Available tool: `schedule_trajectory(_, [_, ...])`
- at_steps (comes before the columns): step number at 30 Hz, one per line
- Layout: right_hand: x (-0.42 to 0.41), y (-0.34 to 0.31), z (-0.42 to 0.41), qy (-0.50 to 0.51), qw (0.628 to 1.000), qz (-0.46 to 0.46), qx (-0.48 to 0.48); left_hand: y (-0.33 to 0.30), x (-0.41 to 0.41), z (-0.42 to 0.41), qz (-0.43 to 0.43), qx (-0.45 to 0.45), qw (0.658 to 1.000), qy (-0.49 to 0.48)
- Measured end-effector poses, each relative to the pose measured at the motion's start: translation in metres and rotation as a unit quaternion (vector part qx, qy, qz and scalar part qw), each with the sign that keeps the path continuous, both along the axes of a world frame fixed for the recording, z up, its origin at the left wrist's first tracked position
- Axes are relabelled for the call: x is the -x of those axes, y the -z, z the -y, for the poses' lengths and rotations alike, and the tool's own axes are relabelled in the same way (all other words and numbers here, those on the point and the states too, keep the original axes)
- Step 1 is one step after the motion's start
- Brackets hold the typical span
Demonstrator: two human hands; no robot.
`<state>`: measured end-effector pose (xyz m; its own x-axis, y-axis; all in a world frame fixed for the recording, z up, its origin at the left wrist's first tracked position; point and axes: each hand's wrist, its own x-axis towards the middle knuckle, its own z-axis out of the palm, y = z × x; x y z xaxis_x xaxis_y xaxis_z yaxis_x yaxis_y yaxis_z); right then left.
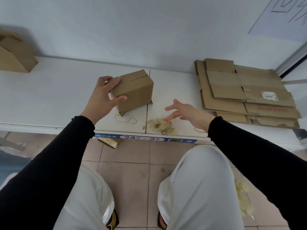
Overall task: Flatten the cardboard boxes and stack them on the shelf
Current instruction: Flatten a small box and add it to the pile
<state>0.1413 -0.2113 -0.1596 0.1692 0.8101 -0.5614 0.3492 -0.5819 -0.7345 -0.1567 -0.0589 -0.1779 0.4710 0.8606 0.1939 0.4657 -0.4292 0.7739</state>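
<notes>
Small cardboard box (134,92): still assembled, tilted, its lower corner resting on the white shelf (54,97) near the middle seam. Top flaps closed.

Left hand (103,97): grasps the box at its left end, fingers curled over the top edge, thumb pressed against the near face.

Right hand (184,110): released, fingers spread and extended, holding nothing. It hovers just right of the box, not touching it, fingertips above a clump of pale tape scraps (161,126) lying at the shelf's front edge.

Stack of flattened boxes (245,93): several sheets laid flat at the right end of the shelf, well apart from the held box. One upper sheet bears a white shipping label (269,95).

Larger cardboard box (15,53): unflattened, standing at the far left of the shelf against the wall.

Shelf front: blue label strip (146,138) with the figures 24 and 2 and a barcode. Brown ring stains mark the surface below the held box.

Floor: pinkish tiles (131,171); a scrap of cardboard (109,142) under the shelf edge; further tape scraps (244,201) beside the person's right leg.

Person: black sleeves, light trousers.
</notes>
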Motion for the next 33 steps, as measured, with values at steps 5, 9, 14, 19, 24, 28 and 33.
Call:
schedule_trajectory(5, [0.005, 0.004, -0.029, 0.121, 0.964, 0.137, -0.192, -0.004, 0.000, 0.003, 0.013, 0.009, 1.000, 0.002])
schedule_trajectory(9, [0.042, -0.020, -0.062, 0.106, 0.957, 0.063, -0.261, -0.008, 0.001, 0.005, 0.023, 0.022, 0.999, 0.014])
schedule_trajectory(14, [0.070, -0.017, -0.085, 0.115, 0.954, 0.022, -0.276, -0.012, -0.004, 0.010, 0.033, 0.039, 0.999, 0.006])
schedule_trajectory(19, [0.075, -0.014, -0.082, 0.157, 0.934, -0.012, -0.320, -0.023, -0.008, 0.012, 0.095, 0.129, 0.987, -0.015])
schedule_trajectory(24, [0.074, -0.019, -0.076, 0.210, 0.917, -0.166, -0.295, -0.045, -0.002, 0.000, 0.101, 0.222, 0.970, -0.011])
schedule_trajectory(28, [0.072, -0.026, -0.075, 0.247, 0.892, -0.285, -0.249, -0.065, -0.004, -0.024, -0.016, 0.196, 0.981, 0.004])
schedule_trajectory(33, [0.069, -0.026, -0.079, 0.205, 0.926, -0.225, -0.225, -0.071, -0.015, -0.035, -0.124, 0.039, 0.991, -0.010])
